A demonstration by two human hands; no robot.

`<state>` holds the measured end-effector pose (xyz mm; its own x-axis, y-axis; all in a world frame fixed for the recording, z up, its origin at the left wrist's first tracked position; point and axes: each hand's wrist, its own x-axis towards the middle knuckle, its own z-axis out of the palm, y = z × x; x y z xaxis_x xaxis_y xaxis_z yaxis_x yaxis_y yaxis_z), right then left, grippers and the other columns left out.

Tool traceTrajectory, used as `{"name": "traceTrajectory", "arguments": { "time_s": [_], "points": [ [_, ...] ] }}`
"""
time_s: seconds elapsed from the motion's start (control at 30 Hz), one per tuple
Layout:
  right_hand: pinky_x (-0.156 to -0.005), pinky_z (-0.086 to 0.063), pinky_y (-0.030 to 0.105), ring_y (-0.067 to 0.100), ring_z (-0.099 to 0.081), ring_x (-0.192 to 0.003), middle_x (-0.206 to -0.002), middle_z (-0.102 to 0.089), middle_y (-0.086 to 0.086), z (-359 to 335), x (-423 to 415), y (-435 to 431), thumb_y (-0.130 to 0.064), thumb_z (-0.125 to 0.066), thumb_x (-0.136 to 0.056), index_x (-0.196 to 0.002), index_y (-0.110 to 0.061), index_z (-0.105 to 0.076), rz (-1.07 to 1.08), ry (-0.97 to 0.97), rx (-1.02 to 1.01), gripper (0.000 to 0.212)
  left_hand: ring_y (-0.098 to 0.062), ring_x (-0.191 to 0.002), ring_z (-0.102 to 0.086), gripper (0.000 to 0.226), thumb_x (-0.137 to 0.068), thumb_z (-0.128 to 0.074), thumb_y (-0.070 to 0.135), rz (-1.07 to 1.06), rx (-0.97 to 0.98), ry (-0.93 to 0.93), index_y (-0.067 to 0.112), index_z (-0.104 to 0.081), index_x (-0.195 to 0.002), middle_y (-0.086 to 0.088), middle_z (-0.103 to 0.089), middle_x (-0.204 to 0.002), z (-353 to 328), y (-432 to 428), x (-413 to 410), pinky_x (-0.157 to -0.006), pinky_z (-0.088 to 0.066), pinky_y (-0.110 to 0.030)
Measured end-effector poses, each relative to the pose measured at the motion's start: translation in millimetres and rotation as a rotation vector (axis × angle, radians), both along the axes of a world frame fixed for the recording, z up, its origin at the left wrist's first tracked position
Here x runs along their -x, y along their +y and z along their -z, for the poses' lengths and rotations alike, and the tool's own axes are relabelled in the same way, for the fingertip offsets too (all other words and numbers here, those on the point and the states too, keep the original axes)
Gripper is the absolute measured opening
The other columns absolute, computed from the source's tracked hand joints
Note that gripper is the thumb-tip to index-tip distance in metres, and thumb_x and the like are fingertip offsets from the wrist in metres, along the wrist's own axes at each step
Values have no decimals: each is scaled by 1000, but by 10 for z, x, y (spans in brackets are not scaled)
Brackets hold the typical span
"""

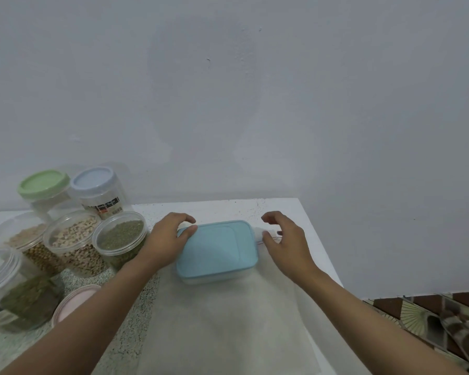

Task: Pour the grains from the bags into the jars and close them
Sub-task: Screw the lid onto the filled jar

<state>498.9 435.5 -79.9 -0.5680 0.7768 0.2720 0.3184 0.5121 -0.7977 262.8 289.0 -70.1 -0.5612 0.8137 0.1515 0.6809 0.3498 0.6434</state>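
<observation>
Head view, left hand: your left hand [168, 239] grasps the left end of the blue-lidded box [217, 253], thumb on the lid's corner and fingers curled over the far edge.
Right hand: your right hand [284, 239] sits at the box's right end with its fingers curled. The thumb is near a white scrap [259, 232] there, and I cannot tell whether it holds anything.
Box: it lies flat with its lid on, over the far end of a pale sheet [222, 320] on the table [295, 212].
Step in hand: it looks like you are sealing this lid.
Doing it well: bring the right hand onto its corner to match the left. Press both ends down together, then run your thumbs along the rim so no side sits proud. Keep that scrap out from under the edge.
Open jars: left of the box, the green-grain jar [121, 235], pale-bean jar [72, 239] and tan-bean jar [25, 236] stand uncapped. A fourth jar [14, 293] sits nearer you.
Loose lid: a pink lid [73, 301] lies to the box's near left.
Closed jars: the green-capped jar [44, 184] and grey-capped jar [92, 178] stand to the far left.
</observation>
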Motion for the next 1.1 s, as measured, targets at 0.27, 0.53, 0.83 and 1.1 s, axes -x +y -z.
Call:
{"name": "traceTrajectory", "arguments": {
  "time_s": [0.27, 0.53, 0.83, 1.1],
  "points": [
    [-68, -50, 28, 19, -66, -75, -75, -69, 2, -570, 322, -414, -8, -61, -96, -97, -22, -66, -202, 130, 127, 15, -7, -61, -68, 10, -96, -65, 30, 5, -167, -7, 28, -70, -89, 9, -73, -71, -882, -701, -128, -62, -53, -25],
    [-64, -48, 23, 16, -66, -68, -69, -70, 4, -799, 940, -1034, -8, -61, -98, -91, -18, -67, -471, 82, 154, 14, -15, -61, -63, 11, -94, -67, 31, -127, -270, 51, 30, -71, -84, 6, -68, -68, -1085, -1619, 315, -62, -53, -34],
    [-76, -52, 20, 1, -64, -87, -100, -70, -11, -694, 1917, -1864, -25, -68, -97, -103, -23, -70, -761, -313, 0, 7, -10, -92, -59, 10, -94, -69, 29, -210, -243, 235, 34, -66, -85, 12, -67, -90, -917, -2535, 1138, -77, -39, -17],
    [-85, -56, 41, 30, -64, -108, -119, -65, 12, -406, 2632, -2553, -32, -62, -93, -120, -13, -62, -726, -931, -286, 33, 1, -109, -62, 30, -87, -60, 54, -64, -137, -186, 39, -61, -113, 15, -67, -111, -648, -2927, 1828, -86, -52, -26]
  ]
}}
